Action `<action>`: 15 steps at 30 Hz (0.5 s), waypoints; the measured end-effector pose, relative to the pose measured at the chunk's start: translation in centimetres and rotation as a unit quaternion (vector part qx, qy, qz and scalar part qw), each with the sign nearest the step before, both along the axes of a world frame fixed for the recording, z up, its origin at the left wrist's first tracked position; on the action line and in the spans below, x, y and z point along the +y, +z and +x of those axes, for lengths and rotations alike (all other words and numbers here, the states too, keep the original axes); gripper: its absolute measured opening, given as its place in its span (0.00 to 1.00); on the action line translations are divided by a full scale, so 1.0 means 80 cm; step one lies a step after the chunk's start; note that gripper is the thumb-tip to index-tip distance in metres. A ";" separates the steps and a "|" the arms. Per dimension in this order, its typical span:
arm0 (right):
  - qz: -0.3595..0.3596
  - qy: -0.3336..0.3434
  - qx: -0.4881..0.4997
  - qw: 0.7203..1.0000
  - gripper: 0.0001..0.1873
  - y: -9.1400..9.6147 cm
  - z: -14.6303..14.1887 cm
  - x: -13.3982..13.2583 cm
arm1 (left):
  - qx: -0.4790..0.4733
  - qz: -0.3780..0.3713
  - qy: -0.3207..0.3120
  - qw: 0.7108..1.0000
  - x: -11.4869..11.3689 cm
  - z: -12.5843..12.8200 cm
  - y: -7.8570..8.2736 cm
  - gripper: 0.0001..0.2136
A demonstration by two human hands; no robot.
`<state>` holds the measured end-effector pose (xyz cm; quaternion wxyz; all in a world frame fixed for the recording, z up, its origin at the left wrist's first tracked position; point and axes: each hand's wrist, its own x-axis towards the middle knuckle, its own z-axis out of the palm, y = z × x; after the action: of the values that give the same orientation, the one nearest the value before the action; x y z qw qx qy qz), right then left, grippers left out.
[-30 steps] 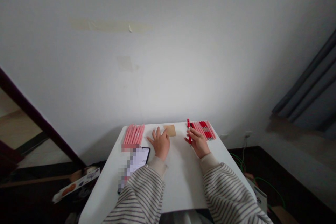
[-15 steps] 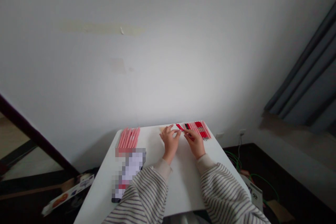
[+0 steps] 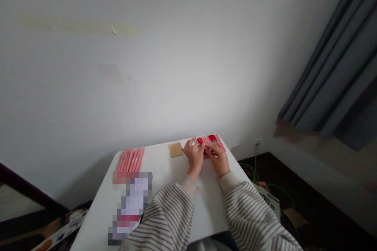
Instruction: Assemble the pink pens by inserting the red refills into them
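Note:
My left hand [image 3: 194, 159] and my right hand [image 3: 218, 159] meet over the far right part of the white table [image 3: 207, 200]. The left thumb and forefinger pinch at a slim red pen [image 3: 200, 140], with its other fingers raised and curved. My right fingers are closed around its near end and hide much of it. Just behind the hands lies a row of pink pens [image 3: 221, 143] with red sections, partly covered by my fingers. A tan square [image 3: 176, 150] lies left of my left hand.
Several pink pens [image 3: 131, 159] lie side by side at the table's far left. In front of them is a pixelated long case [image 3: 132, 200]. The wall [image 3: 182, 66] stands behind the table. Green cables [image 3: 249, 169] and a box [image 3: 271, 200] are on the floor at right.
My hands and the red pen have moved right, over the row of pens, uncovering the tan square. The view has turned slightly to the right.

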<state>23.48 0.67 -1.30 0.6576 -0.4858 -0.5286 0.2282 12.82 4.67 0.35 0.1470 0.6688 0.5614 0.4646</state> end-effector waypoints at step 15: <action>-0.021 -0.146 -0.079 0.986 0.09 -0.013 0.057 -0.015 | 0.057 0.009 0.005 0.998 0.020 0.055 -0.011 0.14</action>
<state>28.03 -0.53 -2.33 0.6294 -0.5883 -0.4974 0.1015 17.25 6.29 -0.51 0.1063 0.6925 0.5686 0.4311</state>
